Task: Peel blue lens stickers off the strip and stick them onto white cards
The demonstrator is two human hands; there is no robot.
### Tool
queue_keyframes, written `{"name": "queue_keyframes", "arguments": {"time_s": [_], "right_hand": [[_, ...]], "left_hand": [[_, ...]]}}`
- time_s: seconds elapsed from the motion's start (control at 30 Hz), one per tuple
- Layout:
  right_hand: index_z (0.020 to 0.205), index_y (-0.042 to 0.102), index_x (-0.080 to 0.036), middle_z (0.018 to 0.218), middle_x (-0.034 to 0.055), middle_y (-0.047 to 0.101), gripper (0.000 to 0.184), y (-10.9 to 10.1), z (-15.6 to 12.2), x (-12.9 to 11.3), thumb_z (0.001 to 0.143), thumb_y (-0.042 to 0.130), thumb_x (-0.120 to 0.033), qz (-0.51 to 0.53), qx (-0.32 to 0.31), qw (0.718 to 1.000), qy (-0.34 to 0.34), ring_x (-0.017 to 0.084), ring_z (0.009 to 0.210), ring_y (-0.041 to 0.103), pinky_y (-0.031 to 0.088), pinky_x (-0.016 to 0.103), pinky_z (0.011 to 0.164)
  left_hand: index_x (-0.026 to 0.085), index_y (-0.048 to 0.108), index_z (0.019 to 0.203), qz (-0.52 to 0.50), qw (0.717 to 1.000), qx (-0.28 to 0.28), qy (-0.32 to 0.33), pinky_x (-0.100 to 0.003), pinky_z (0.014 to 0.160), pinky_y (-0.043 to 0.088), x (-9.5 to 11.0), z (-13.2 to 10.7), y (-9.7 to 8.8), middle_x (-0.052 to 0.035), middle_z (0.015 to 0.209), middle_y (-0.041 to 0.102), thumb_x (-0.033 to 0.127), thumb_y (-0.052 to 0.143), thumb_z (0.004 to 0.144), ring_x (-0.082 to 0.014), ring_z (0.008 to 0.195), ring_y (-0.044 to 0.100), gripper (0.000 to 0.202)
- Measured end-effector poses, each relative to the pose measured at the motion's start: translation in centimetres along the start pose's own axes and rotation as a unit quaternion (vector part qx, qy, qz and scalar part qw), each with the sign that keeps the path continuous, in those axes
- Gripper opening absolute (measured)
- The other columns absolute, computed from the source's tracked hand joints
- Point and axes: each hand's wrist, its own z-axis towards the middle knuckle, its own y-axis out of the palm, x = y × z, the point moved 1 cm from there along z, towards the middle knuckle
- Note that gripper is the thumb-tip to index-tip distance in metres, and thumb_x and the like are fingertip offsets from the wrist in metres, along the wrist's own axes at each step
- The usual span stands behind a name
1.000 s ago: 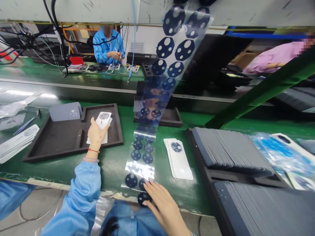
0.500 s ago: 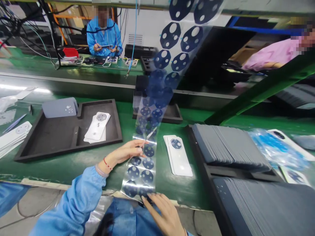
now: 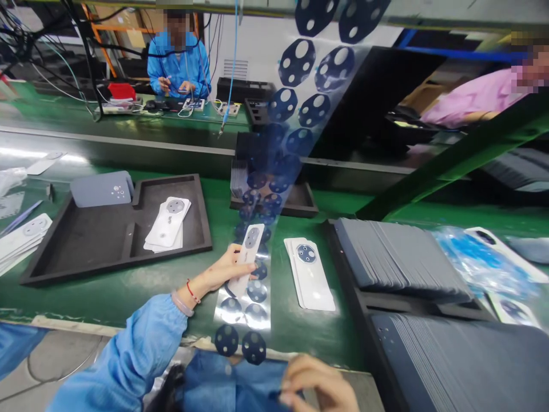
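Note:
My left hand (image 3: 231,268) grips a white phone back panel (image 3: 252,240) by its sides. The panel is tilted up and shows a grey camera circle. Behind and below it runs a clear film strip (image 3: 263,317) with dark blue round camera stickers in two rows, reaching from overhead down past the table's front edge. Its lowest pair of stickers (image 3: 254,347) hangs over the edge. My right hand (image 3: 319,384) is low at the front, right of the strip's end, slightly blurred. Its fingers are pinched together; what they hold, if anything, is unclear.
White panels with a dark camera ring (image 3: 315,280) lie right of the strip. A black tray (image 3: 98,237) holds white panels and a grey one. At right, black trays (image 3: 364,320) carry grey panels in rows. A green beam (image 3: 454,160) slants across. Co-workers (image 3: 178,63) sit opposite.
The panel in my left hand has turned from edge-on to show its face. My right hand has left the strip's lower end, moved down and right, and its fingers have drawn together.

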Motion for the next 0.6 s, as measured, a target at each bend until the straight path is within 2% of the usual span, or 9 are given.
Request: {"name": "queue_keyframes", "arguments": {"time_s": [0.1,0.17,0.23,0.27,0.33,0.37,0.43,0.5,0.6], "right_hand": [[0.074,0.070,-0.023,0.067,0.0024,0.069,0.009,-1.3,2.4,0.4,0.076,0.079,-0.021,0.040,0.161,0.982,0.095,0.018,0.064,0.067,0.056,0.027,0.059],[0.072,0.070,-0.021,0.068,0.0027,0.068,0.014,-1.2,4.5,1.7,0.070,0.083,-0.025,0.063,0.249,0.954,0.154,0.018,0.064,0.066,0.055,0.027,0.058],[0.087,0.072,-0.022,0.079,0.0026,0.070,0.025,-0.6,7.2,3.3,0.067,0.085,-0.030,0.090,0.315,0.923,0.199,0.017,0.072,0.066,0.056,0.028,0.065],[0.099,0.072,-0.023,0.085,0.0020,0.069,0.035,-0.2,8.7,4.0,0.068,0.084,-0.031,0.100,0.324,0.917,0.209,0.016,0.076,0.065,0.055,0.028,0.069],[0.129,0.059,-0.028,0.086,-0.0011,0.067,0.064,0.4,11.6,5.0,0.069,0.082,-0.032,0.120,0.300,0.923,0.207,0.016,0.082,0.064,0.054,0.030,0.076],[0.132,0.056,-0.029,0.086,-0.0014,0.066,0.067,0.7,12.9,5.3,0.070,0.081,-0.032,0.124,0.282,0.930,0.202,0.016,0.083,0.063,0.053,0.031,0.077],[0.119,0.066,-0.026,0.086,0.0004,0.067,0.052,1.0,14.7,5.7,0.070,0.080,-0.035,0.114,0.253,0.940,0.199,0.017,0.082,0.062,0.051,0.033,0.078],[0.090,0.074,-0.021,0.087,0.0030,0.069,0.028,1.1,15.5,6.1,0.069,0.081,-0.038,0.094,0.240,0.943,0.212,0.017,0.077,0.059,0.049,0.033,0.075],[0.074,0.072,-0.020,0.080,0.0023,0.068,0.026,1.2,15.4,6.7,0.066,0.082,-0.042,0.101,0.234,0.935,0.247,0.016,0.070,0.055,0.045,0.031,0.068]], "left_hand": [[0.019,0.044,0.099,0.034,0.998,0.049,0.005,-0.029,0.059,0.052,-0.4,0.0,0.1,-0.0008,0.084,0.066,0.048,0.083,0.064,-0.0149,0.064,0.065,0.060],[0.018,0.046,0.100,0.067,0.993,0.086,0.038,-0.027,0.059,0.051,-0.5,0.0,0.0,-0.0019,0.087,0.065,0.048,0.079,0.069,-0.0157,0.068,0.065,0.054],[0.017,0.050,0.101,0.119,0.982,0.113,0.093,-0.028,0.067,0.052,-0.4,0.0,-0.2,-0.0032,0.092,0.064,0.046,0.076,0.074,-0.0167,0.078,0.064,0.047],[0.017,0.051,0.101,0.148,0.974,0.120,0.121,-0.029,0.072,0.052,-0.3,-0.1,-0.2,-0.0039,0.095,0.064,0.045,0.075,0.076,-0.0174,0.083,0.064,0.044],[0.017,0.052,0.105,0.190,0.963,0.111,0.158,-0.030,0.078,0.051,0.0,-0.3,-0.1,-0.0055,0.100,0.063,0.043,0.071,0.080,-0.0185,0.090,0.062,0.041],[0.017,0.052,0.108,0.200,0.960,0.102,0.167,-0.030,0.079,0.051,0.1,-0.4,0.0,-0.0060,0.102,0.063,0.043,0.069,0.082,-0.0187,0.091,0.062,0.040],[0.017,0.051,0.112,0.208,0.959,0.090,0.172,-0.029,0.077,0.050,0.2,-0.7,0.2,-0.0063,0.103,0.063,0.043,0.065,0.084,-0.0188,0.090,0.062,0.040],[0.017,0.051,0.115,0.222,0.955,0.090,0.175,-0.029,0.075,0.050,0.2,-0.9,0.3,-0.0059,0.100,0.064,0.043,0.061,0.087,-0.0186,0.087,0.062,0.039],[0.016,0.050,0.121,0.254,0.945,0.087,0.185,-0.029,0.072,0.049,0.2,-1.1,0.4,-0.0053,0.097,0.066,0.040,0.054,0.091,-0.0181,0.081,0.061,0.039]]}}
